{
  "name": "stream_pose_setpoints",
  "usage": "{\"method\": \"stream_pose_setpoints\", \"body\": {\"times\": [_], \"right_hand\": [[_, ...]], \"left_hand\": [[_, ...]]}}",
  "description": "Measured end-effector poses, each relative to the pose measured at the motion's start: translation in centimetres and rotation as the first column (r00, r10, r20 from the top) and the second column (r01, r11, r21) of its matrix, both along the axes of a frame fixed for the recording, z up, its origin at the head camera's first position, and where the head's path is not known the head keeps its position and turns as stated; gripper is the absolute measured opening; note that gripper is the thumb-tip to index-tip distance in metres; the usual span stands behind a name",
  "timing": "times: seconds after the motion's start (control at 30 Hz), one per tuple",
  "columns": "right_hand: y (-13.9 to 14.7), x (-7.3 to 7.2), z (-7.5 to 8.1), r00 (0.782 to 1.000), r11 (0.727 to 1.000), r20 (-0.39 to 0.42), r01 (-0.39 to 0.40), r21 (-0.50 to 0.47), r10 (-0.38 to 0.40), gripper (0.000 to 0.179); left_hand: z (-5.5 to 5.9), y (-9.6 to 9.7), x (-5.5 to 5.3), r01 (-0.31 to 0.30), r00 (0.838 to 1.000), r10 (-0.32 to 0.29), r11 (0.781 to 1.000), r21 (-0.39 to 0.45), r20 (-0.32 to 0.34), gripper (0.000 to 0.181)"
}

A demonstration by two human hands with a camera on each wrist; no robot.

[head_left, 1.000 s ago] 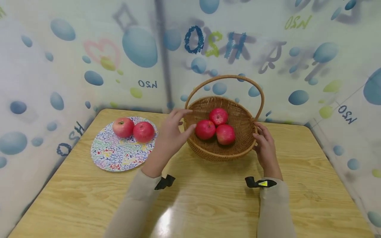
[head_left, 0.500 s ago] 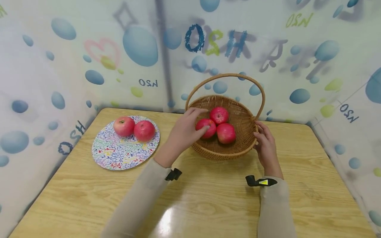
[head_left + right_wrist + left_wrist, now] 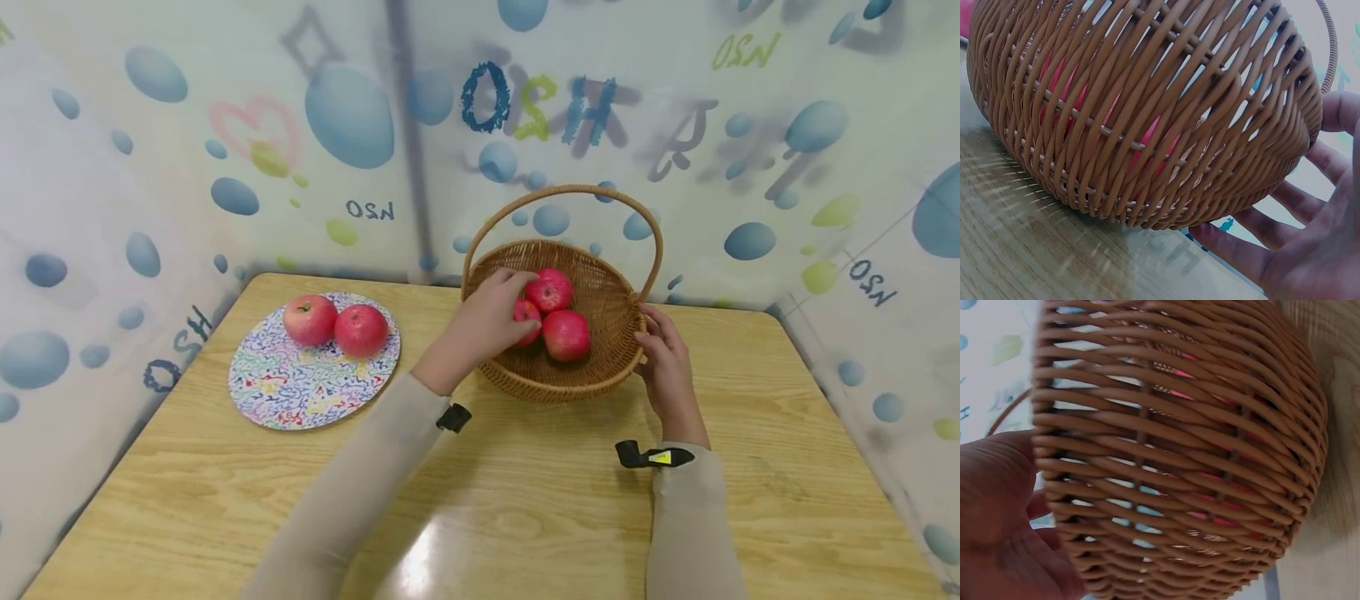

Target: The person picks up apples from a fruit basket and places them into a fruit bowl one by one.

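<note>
In the head view a wicker basket (image 3: 615, 333) with a tall arched handle holds 3 red apples. My left hand (image 3: 483, 321) reaches over its left rim, thumb and fingers around the left apple (image 3: 527, 320), which the hand partly covers. Beside it lie the back apple (image 3: 550, 290) and the front apple (image 3: 567, 335). With my right hand (image 3: 667, 371) I hold the basket's right side near the foot of the handle. The right wrist view shows those fingers (image 3: 1229, 247) against the wicker; in the left wrist view the basket wall hides the left fingertips.
A round plate (image 3: 262, 392) with a multicoloured squiggle pattern lies left of the basket, bearing two red apples (image 3: 362, 330). Both stand on a wooden table (image 3: 525, 517). A patterned wall covering (image 3: 465, 225) rises right behind the table and at both sides.
My left hand has moved right, from the basket's left rim into the basket, and closed around the left apple. The right hand stays at the basket's right side.
</note>
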State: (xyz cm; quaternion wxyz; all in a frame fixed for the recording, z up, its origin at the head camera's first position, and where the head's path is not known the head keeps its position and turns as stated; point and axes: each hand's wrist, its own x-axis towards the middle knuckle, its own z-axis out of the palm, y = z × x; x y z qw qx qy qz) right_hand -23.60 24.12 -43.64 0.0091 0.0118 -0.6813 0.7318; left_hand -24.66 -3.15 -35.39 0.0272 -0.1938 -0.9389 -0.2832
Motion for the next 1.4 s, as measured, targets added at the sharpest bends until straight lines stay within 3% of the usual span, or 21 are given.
{"method": "stream_pose_setpoints", "body": {"times": [0.33,0.67,1.07,1.4], "right_hand": [[-0.1,-0.3,0.0,1.000,1.000,0.001,0.004,0.012,-0.004,0.049],[0.1,-0.3,0.2,1.000,1.000,-0.009,0.008,0.028,-0.008,0.049],[0.1,-0.2,-0.1,1.000,1.000,-0.015,0.006,-0.003,-0.006,0.049],[-0.1,-0.2,-0.1,1.000,1.000,-0.009,0.009,0.022,-0.009,0.049]], "left_hand": [[-1.0,0.3,-1.4,0.003,0.995,0.003,0.998,-0.058,0.096,0.062],[-1.6,1.1,-2.6,0.037,0.995,-0.022,0.988,-0.153,0.097,0.063],[-2.0,1.7,-3.4,0.091,0.983,-0.044,0.960,-0.266,0.177,0.068],[-2.4,1.8,-3.6,0.096,0.983,-0.033,0.929,-0.356,0.180,0.070]]}}
